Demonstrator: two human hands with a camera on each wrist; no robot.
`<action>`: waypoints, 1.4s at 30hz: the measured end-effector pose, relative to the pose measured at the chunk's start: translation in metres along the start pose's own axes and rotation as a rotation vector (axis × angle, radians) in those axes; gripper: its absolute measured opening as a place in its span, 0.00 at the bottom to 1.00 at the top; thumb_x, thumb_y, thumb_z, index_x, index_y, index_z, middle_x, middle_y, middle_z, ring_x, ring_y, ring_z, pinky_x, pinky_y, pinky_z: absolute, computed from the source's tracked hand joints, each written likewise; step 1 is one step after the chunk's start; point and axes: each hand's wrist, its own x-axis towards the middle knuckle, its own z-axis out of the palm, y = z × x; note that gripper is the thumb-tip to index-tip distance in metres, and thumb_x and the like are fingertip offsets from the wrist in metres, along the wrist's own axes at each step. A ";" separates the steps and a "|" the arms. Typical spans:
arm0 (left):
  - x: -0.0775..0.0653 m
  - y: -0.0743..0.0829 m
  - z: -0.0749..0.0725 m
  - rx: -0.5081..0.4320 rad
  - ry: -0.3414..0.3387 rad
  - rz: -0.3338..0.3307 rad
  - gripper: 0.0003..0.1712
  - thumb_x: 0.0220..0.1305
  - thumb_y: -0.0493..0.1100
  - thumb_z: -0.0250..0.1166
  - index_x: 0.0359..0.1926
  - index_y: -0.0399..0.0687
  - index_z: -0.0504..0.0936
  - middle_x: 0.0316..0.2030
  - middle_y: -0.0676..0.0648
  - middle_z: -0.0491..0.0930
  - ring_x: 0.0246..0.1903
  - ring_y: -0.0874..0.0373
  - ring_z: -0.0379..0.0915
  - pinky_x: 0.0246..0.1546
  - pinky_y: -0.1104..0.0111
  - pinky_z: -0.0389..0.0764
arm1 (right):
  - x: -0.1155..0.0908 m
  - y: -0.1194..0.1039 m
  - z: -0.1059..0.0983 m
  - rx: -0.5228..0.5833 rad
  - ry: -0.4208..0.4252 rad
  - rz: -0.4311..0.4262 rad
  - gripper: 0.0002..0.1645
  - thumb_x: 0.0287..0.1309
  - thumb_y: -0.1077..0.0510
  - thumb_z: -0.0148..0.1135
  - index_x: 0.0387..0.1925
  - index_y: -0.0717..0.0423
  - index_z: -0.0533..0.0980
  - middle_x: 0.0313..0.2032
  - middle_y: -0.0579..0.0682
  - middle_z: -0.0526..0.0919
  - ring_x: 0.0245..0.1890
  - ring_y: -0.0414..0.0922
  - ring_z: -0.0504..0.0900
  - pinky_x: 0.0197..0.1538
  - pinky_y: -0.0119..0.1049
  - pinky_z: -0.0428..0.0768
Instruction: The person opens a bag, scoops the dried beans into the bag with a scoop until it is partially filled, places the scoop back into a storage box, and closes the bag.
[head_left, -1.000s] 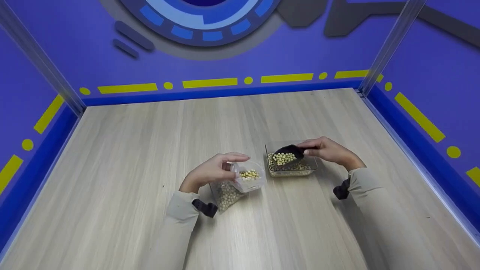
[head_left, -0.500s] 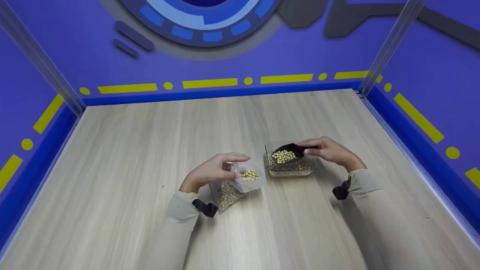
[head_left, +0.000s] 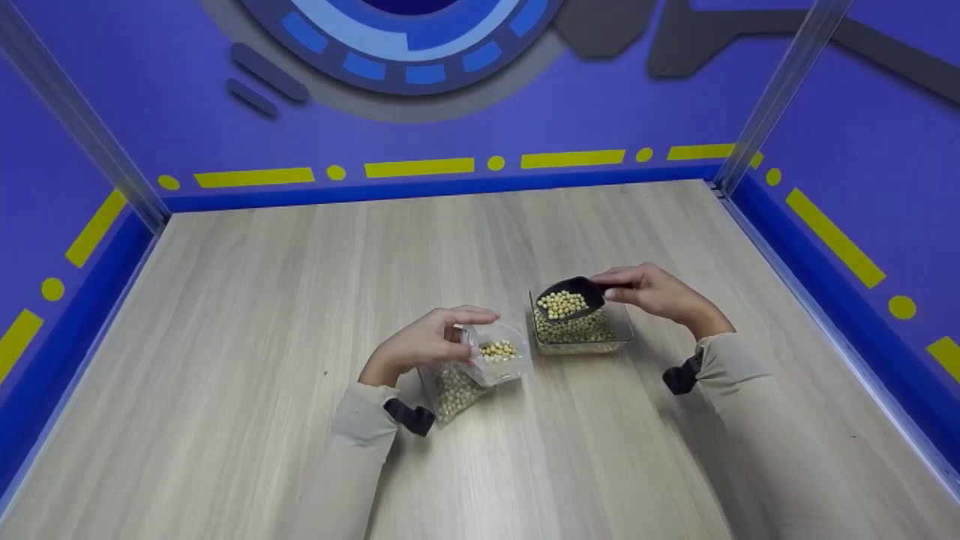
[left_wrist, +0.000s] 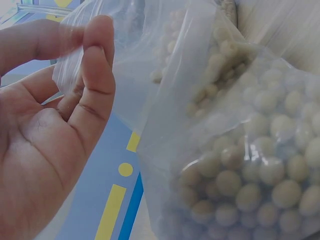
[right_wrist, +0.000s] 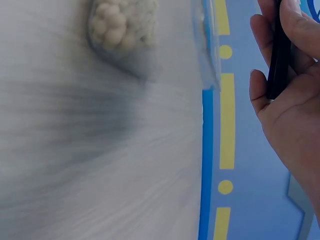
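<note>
My left hand (head_left: 425,342) pinches the rim of a clear plastic bag (left_wrist: 165,120), whose mouth is spread wide. Pale round beans (left_wrist: 250,195) that look like soybeans fill its lower part. To the right, my right hand (head_left: 660,294) grips the handle (right_wrist: 281,60) of a black scoop (head_left: 592,291). Heaped in the scoop are yellowish beans (head_left: 561,304). Directly beneath it stands a clear rectangular container (head_left: 621,330) holding more of the same beans. The scoop hides part of the container's far side.
Everything rests on a pale wood-grain table (head_left: 300,300). Blue panels (head_left: 480,135) with yellow marks rise at the back and both sides. A narrow gap of table separates bag and container. Tiny dark specks lie on the table.
The right hand has raised the loaded scoop slightly and shifted it a little left, uncovering more beans in the container. The left hand and the bag have stayed put.
</note>
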 end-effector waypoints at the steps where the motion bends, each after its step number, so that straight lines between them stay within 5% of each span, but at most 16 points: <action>1: 0.000 0.000 0.000 -0.001 0.000 0.002 0.33 0.57 0.27 0.60 0.66 0.30 0.66 0.68 0.36 0.62 0.22 0.70 0.68 0.34 0.76 0.80 | 0.001 -0.001 0.001 -0.006 -0.001 -0.008 0.21 0.65 0.61 0.56 0.58 0.58 0.76 0.59 0.60 0.76 0.59 0.43 0.75 0.54 0.20 0.73; 7: -0.001 -0.001 -0.001 -0.046 -0.008 0.005 0.33 0.58 0.28 0.59 0.67 0.30 0.64 0.68 0.34 0.61 0.23 0.68 0.70 0.37 0.71 0.83 | 0.006 -0.011 0.010 -0.004 -0.011 -0.082 0.21 0.64 0.61 0.57 0.57 0.63 0.76 0.58 0.64 0.77 0.57 0.38 0.76 0.55 0.20 0.73; 18: -0.001 0.000 -0.001 -0.078 -0.015 -0.016 0.34 0.59 0.28 0.59 0.68 0.31 0.63 0.69 0.35 0.60 0.26 0.68 0.74 0.39 0.69 0.84 | 0.016 -0.032 0.024 -0.068 -0.064 -0.147 0.20 0.62 0.61 0.59 0.55 0.61 0.78 0.56 0.61 0.79 0.59 0.57 0.75 0.58 0.23 0.72; 28: -0.001 0.002 -0.001 -0.058 -0.010 -0.015 0.34 0.58 0.27 0.58 0.67 0.33 0.65 0.69 0.36 0.60 0.26 0.66 0.74 0.40 0.64 0.84 | 0.020 -0.043 0.032 -0.180 -0.102 -0.214 0.19 0.63 0.63 0.58 0.55 0.62 0.78 0.54 0.61 0.81 0.56 0.56 0.78 0.59 0.47 0.75; 42: -0.001 0.000 0.000 -0.103 -0.001 -0.016 0.35 0.56 0.27 0.58 0.68 0.36 0.65 0.69 0.38 0.61 0.26 0.68 0.74 0.37 0.72 0.82 | 0.019 -0.059 0.032 -0.326 -0.092 -0.271 0.18 0.63 0.65 0.58 0.54 0.62 0.78 0.49 0.60 0.83 0.51 0.55 0.80 0.53 0.50 0.78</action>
